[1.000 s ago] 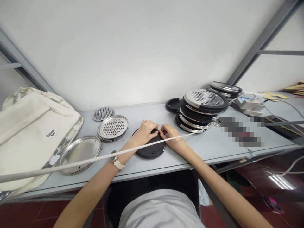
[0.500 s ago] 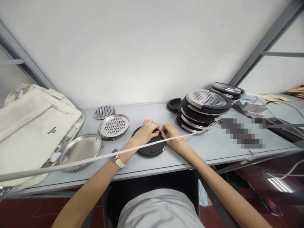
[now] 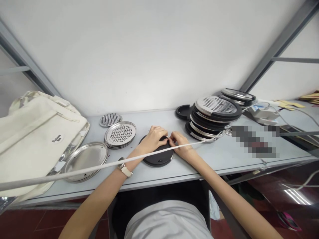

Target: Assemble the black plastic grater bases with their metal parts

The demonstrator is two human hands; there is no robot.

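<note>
A round black disc (image 3: 156,160) with a metal edge showing at its right lies flat on the table in front of me. My left hand (image 3: 156,137), with a watch on its wrist, rests over the disc with curled fingers gripping near its far right edge. Close beside it, my right hand (image 3: 181,142) has its fingertips pinched together at that same edge. A tiny shiny bit shows between the two hands, but fingers cover most of it. To the left are metal grater discs (image 3: 121,133) and plain metal plates (image 3: 87,159).
A tall stack of black rings and metal grater discs (image 3: 216,105) stands at right, with a black ring (image 3: 183,112) behind it. A white cable (image 3: 142,155) crosses the view before my forearms. A cream bag (image 3: 37,132) fills the left end; white adapters (image 3: 265,113) sit far right.
Both hands stay at the disc's edge, with only slight finger movement. The whole view has shifted a little; the objects on the table keep their places.
</note>
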